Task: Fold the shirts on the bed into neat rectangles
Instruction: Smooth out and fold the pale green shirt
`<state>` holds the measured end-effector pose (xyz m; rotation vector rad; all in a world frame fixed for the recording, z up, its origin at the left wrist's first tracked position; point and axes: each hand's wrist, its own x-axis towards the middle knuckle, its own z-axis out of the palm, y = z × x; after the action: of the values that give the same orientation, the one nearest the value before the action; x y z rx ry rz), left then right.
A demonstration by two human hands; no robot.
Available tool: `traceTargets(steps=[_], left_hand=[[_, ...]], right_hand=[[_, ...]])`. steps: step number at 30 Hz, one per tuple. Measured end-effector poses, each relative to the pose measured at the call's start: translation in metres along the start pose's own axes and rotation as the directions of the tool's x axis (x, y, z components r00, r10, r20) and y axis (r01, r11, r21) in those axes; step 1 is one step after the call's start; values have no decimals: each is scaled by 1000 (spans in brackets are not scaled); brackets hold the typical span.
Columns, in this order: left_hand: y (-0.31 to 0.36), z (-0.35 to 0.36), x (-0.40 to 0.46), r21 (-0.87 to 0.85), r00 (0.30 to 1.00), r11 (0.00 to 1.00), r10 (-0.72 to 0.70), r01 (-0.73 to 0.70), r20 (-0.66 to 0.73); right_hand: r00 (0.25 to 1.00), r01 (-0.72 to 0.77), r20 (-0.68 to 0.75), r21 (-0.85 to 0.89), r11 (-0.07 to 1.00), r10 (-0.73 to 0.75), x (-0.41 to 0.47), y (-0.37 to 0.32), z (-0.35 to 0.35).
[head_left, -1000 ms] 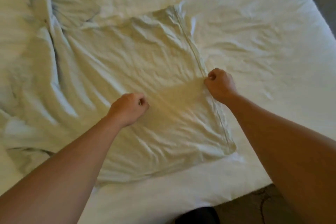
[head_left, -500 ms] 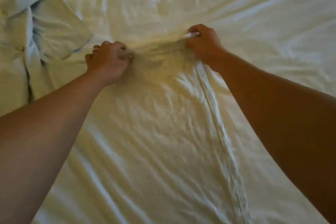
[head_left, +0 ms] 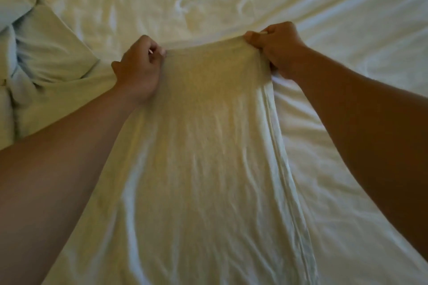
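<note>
Shirt [head_left: 203, 146] cloth, pale and thin, lies spread on the bed [head_left: 347, 30] in front of the person, running from the far fold between the two hands down toward the near edge of the view. The left hand [head_left: 139, 69] pinches the fabric at the left end of that far edge, fingers curled round a small bunch of it. The right hand [head_left: 278, 48] holds the right end the same way, thumb on top and fingers tucked under. Between the two grips the edge is pulled into a fairly straight, taut line.

It looks like a light, soft knit: limp, with no stiffness of its own, so it should sag wherever it is not held and crease easily. Fine lengthwise wrinkles run down the panel. A stitched seam or hem [head_left: 280, 157] follows the right side as a narrow doubled band, a firmer line that would serve well as a guide for squaring the fold. Taking hold at the corners, as now, seems the sound choice, since a grip in the middle would let the ends droop.

At the far left a sleeve [head_left: 53, 48] lies bunched and partly turned over, with deeper, bluish folds beside it. The white sheet beneath is also rumpled, smooth-looking, and close in colour to the shirt, so their borders are hard to tell apart in places.
</note>
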<state>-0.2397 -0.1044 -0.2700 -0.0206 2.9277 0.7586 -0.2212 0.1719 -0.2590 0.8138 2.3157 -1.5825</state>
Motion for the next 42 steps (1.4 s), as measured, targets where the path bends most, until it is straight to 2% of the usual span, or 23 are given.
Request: traceTargets(steps=[3,6,8,11,15,19,25,28,30,32,35,37,39,40,42], left_hand=[[-3,22,1,96,999,995,-8,12,-36],[-13,31,-20,245,989,968,86,-53,-123],[-20,33,-49,382,971,914,201,-138,-130],[-28,41,-102,481,956,844,291,-237,-39],[-23,51,-202,462,953,835,293,-297,83],[-16,49,-330,398,911,822,332,-406,245],[-8,40,-465,275,865,894,199,-352,462],[-5,41,-495,277,837,869,238,-410,493],[-4,42,-506,273,818,852,264,-446,511],[-2,37,-508,254,819,870,246,-423,519],[-8,23,-502,145,833,936,206,-322,514],[-24,4,-496,62,872,963,210,-263,442],[-54,-18,-490,20,930,974,210,-227,303],[-77,-31,-488,18,954,978,197,-206,228],[-131,-63,-486,39,985,988,149,-152,84]], right_hand=[[987,37,-148,-143,989,-59,12,13,8],[972,17,-231,-100,995,-40,8,22,10],[973,-9,-231,-73,997,-9,-2,30,5],[983,-88,-167,-69,994,75,-34,38,-10],[973,-230,-16,-16,973,230,-122,72,-30],[923,-384,3,3,923,384,-240,133,-51],[839,-526,107,-97,845,534,-386,206,-65],[852,-433,186,-274,859,490,-407,226,-63],[875,-348,180,-411,843,449,-413,230,-61],[910,-341,69,-434,834,408,-417,235,-61],[926,-370,-110,-459,808,362,-433,235,-52],[935,-353,-231,-510,784,271,-450,228,-34],[935,-304,-332,-567,765,125,-467,220,-5],[941,-256,-335,-602,757,51,-477,215,15],[967,-120,-246,-646,754,-57,-499,201,66]])
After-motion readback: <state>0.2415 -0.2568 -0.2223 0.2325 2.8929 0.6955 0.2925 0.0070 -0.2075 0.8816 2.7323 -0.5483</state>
